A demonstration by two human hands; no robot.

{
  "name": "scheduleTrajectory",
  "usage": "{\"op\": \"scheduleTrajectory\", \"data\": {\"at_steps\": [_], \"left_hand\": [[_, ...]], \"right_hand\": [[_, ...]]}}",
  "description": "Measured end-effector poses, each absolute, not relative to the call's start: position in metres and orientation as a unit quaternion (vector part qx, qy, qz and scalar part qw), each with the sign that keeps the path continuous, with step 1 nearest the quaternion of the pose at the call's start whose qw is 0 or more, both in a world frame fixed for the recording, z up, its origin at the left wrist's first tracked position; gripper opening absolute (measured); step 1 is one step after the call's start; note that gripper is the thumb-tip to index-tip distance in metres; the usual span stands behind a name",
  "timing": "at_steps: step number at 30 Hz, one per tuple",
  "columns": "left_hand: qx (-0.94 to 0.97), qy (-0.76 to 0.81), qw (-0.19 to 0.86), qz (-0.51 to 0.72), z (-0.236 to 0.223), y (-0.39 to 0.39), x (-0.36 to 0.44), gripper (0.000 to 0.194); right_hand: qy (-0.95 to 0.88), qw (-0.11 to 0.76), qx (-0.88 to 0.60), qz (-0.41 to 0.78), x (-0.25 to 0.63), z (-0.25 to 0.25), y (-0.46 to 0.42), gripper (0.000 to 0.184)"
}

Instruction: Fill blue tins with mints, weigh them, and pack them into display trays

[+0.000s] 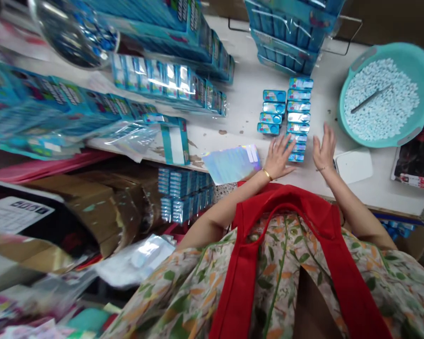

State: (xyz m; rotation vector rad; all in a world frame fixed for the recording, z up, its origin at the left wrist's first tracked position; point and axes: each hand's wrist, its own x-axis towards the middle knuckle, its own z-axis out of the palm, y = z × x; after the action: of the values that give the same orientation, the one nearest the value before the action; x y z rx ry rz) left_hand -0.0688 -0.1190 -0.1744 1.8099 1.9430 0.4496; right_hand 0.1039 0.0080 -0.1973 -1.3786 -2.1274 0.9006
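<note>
My left hand (279, 155) reaches over the white table with its fingers spread, the fingertips at the near left side of a column of small blue tins (298, 117). Beside that column, on its left, lies a shorter row of blue tins (273, 113). My right hand (324, 147) is to the right of the column, fingers apart and holding nothing, with a small gap to the tins. An iridescent pouch (233, 164) lies just left of my left wrist. Close to my right wrist is a white flat lid-like piece (354, 165).
A turquoise basin (342, 101) of pale blue pellets, with a dark stick in it, stands at the right. Stacked blue display boxes (169, 77) fill the left. More wrapped packs (286, 35) stand at the back. A metal bowl (49, 33) sits far left, above cardboard boxes (102, 207).
</note>
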Motion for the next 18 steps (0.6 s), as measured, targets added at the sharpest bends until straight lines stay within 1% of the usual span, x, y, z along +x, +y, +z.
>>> {"op": "scheduleTrajectory", "data": {"at_steps": [2,4,8,11,15,18], "left_hand": [[0.716,0.655,0.225,0.095,-0.17,-0.105,-0.072,0.109],[0.734,0.637,0.228,0.052,-0.17,-0.091,-0.074,0.112],[0.713,0.66,0.233,0.034,-0.18,-0.078,-0.069,0.1],[0.707,0.662,0.245,0.053,-0.188,-0.072,-0.057,0.092],[0.718,0.646,0.251,0.068,-0.193,-0.052,-0.023,0.082],[0.733,0.629,0.253,0.06,-0.187,-0.035,-0.003,0.083]], "right_hand": [[-0.809,0.225,-0.458,0.292,0.068,-0.192,0.054,0.065],[-0.832,0.203,-0.434,0.279,0.028,-0.191,0.089,0.062],[-0.836,0.153,-0.428,0.308,-0.022,-0.201,0.116,0.054],[-0.838,0.143,-0.42,0.316,-0.019,-0.208,0.116,0.053],[-0.853,0.132,-0.418,0.284,0.013,-0.209,0.129,0.055],[-0.862,0.12,-0.422,0.256,0.036,-0.211,0.145,0.058]]}}
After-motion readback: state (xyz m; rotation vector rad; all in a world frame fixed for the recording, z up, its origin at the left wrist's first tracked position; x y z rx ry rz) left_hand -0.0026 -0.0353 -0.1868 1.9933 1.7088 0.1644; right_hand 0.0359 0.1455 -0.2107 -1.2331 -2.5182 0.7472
